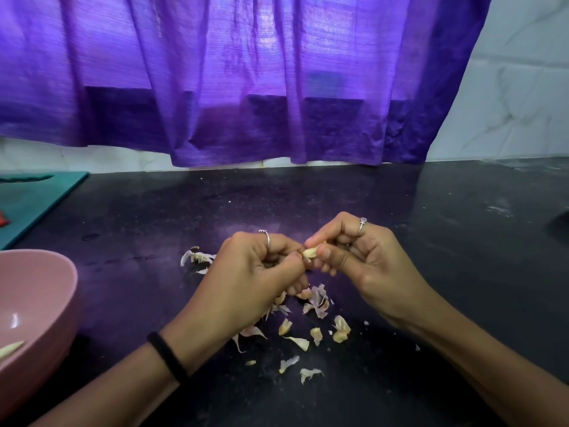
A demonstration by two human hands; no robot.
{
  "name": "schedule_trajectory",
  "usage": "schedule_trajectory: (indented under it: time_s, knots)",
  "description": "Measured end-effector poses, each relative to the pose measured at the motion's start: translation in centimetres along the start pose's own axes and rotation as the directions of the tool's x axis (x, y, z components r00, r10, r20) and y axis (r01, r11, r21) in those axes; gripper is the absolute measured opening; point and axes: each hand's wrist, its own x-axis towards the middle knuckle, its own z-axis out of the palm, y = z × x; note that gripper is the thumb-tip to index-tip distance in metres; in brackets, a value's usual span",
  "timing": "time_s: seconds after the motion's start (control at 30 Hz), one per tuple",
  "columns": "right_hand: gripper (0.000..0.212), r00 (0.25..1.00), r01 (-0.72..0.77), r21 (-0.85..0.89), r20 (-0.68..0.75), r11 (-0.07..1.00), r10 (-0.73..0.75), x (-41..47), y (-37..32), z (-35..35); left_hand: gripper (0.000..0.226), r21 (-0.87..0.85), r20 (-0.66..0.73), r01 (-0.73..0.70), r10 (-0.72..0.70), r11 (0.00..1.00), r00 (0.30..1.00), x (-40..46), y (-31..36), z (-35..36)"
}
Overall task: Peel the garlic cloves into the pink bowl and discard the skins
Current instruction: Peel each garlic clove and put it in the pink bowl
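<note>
**A clove mid-peel above the scattered skins**

A single garlic clove [311,252] is held between both hands over the dark worktop [431,272]. It is pinched by the thumb and forefinger of the right hand [357,257], whose grip is closed tightly around it, the other fingers being curled under. The left hand [261,266] is closed against the clove's near end, its fingertips apparently working at the skin; whether a strip of skin is already caught there cannot be told.

The peeling step is judged to be in hand. Loose skins [308,328] are strewn on the worktop beneath and in front of the hands, not yet discarded. The pink bowl [46,303] stands well to the left, with one pale clove [10,349] seen inside at its edge.

Next, the remaining skin would need to be stripped, and the bare clove carried left and dropped into the bowl.
</note>
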Motion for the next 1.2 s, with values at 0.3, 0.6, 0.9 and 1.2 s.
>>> schedule_trajectory:
  time_s: [0.3,0.6,0.9,1.2]
  knots:
    - [0.015,1.000,0.018,0.028,0.025,0.999,-0.019,0.0,0.0,-0.1,0.027,-0.245,0.021,0.096,-0.094,0.965,0.995,-0.1,0.0,0.3]
    - [0.013,0.994,-0.113,0.125,0.007,0.986,0.113,0.2,0.3,0.0,0.023,0.007,-0.066,0.035,-0.035,0.999,0.997,-0.1,-0.4,0.3]
    - [0.016,0.956,-0.283,0.249,-0.008,0.926,0.294,0.2,0.3,0.3,0.025,0.623,-0.038,-0.236,0.330,0.746,0.943,0.2,-1.7,0.3]
    - [0.018,0.951,-0.304,0.136,-0.023,0.943,0.310,0.3,0.0,0.5,0.031,0.665,0.010,-0.254,0.331,0.703,0.944,0.4,-2.2,0.6]
